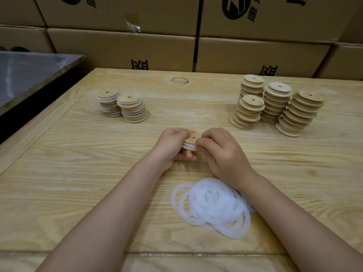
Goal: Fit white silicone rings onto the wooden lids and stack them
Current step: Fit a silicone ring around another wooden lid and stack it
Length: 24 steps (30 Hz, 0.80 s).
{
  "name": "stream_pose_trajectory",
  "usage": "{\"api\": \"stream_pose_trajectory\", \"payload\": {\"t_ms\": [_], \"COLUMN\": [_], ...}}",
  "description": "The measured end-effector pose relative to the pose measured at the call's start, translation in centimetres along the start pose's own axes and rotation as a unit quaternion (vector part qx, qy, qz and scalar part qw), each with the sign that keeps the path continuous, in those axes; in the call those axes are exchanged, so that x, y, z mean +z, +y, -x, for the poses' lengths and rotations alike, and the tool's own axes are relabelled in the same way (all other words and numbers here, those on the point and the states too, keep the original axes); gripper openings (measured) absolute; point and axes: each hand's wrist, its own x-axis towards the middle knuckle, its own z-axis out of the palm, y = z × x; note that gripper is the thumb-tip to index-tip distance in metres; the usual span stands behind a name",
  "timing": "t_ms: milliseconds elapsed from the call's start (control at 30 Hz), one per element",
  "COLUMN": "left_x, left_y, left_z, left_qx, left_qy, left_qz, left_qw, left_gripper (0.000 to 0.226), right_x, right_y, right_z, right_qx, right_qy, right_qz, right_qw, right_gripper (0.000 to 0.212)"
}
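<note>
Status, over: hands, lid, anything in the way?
Left hand and right hand both gripping one wooden lid, white ring showing at its rim. Ring pile by right wrist. Nothing between hands and ringed stacks, far left; bare stacks far right.

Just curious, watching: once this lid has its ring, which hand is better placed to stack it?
Left, probably: the left hand holds the lid from beneath, and the ringed stacks stand on its side. The right hand pinches the lid's edge.
</note>
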Motion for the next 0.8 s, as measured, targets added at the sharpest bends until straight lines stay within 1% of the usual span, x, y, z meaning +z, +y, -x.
{"api": "stream_pose_trajectory", "payload": {"t_ms": [100,200,300,400,433,500,567,633,667,733,800], "left_x": [-0.1,-0.2,-0.2,-0.6,-0.7,-0.9,-1.0,-1.0,-1.0,-1.0,-1.0], "left_y": [0.0,0.0,0.1,0.3,0.3,0.4,0.4,0.2,0.1,0.0,-0.2], "left_z": [0.0,-0.1,0.0,0.2,0.2,0.2,0.2,0.3,0.2,0.2,0.2], "left_qx": [0.0,-0.002,0.0,-0.007,-0.01,-0.011,-0.002,0.011,0.018,0.032,0.049], "left_qy": [0.003,-0.003,-0.022,-0.045,-0.05,-0.06,-0.076,-0.095,-0.102,-0.106,-0.107], "left_qz": [0.006,0.005,0.009,0.044,0.062,0.091,0.097,0.086,0.079,0.064,0.048], "left_qw": [1.0,1.0,1.0,0.998,0.997,0.994,0.992,0.992,0.992,0.992,0.992], "left_gripper": [0.021,0.021,0.019,0.021,0.022,0.024,0.025,0.026,0.026,0.025,0.025], "right_x": [0.0,0.2,0.2,0.2,0.2,0.1,0.1,0.2,0.3,0.4,0.5], "right_y": [0.0,0.2,0.6,1.1,1.2,1.4,1.4,1.4,1.5,1.7,2.0], "right_z": [-0.1,0.1,0.4,0.6,0.7,0.8,0.8,0.7,0.7,0.7,0.8], "right_qx": [0.02,0.03,0.04,0.044,0.058,0.115,0.207,0.317,0.355,0.393,0.406], "right_qy": [0.001,0.015,0.032,0.034,0.039,0.049,0.037,0.019,0.012,-0.004,-0.018], "right_qz": [-0.025,-0.018,-0.018,-0.032,-0.048,-0.101,-0.176,-0.265,-0.306,-0.367,-0.401], "right_qw": [0.999,0.999,0.999,0.998,0.996,0.987,0.962,0.911,0.883,0.843,0.821], "right_gripper": [0.006,0.004,0.003,0.003,0.003,0.003,0.011,0.025,0.031,0.036,0.039]}}
